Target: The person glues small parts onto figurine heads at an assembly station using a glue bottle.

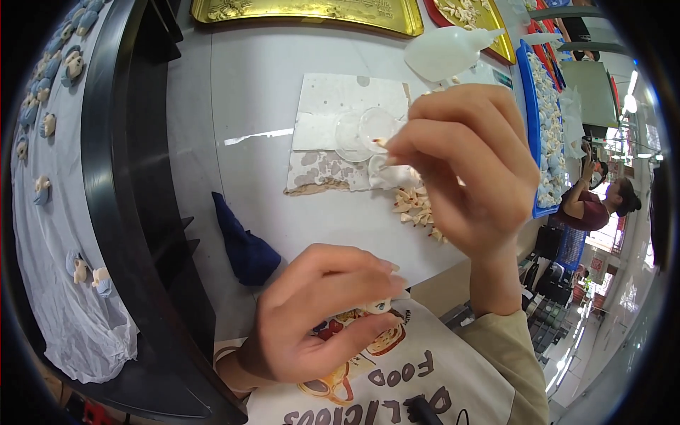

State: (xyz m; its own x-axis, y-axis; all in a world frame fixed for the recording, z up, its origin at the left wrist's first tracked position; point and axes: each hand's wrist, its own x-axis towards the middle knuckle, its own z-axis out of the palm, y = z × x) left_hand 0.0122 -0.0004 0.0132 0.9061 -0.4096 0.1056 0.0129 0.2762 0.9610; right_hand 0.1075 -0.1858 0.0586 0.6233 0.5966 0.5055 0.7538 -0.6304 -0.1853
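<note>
My left hand [304,312], low in the middle, is closed round a small doll head [380,307]; its pale face with a painted eye shows between fingertips and thumb. The rest of it is hidden in my fingers. My right hand [474,163] is raised and pinches a tiny cream piece [380,142] with a dark tip. That piece is above a clear shallow dish [348,138] on a stained white board [319,106]. Beside the dish lies a crumpled white wipe [389,174]. Several small cream pointed pieces [411,205] are heaped under my right hand.
A white squeeze bottle [443,53] lies beyond the board, near gold trays [312,21]. A blue crate [533,127] of small parts stands right. Dark blue cloth [244,248] lies left on the table. Past a black rail [117,142], small blue figures [73,67] rest on white cloth. Another person [591,202] sits far right.
</note>
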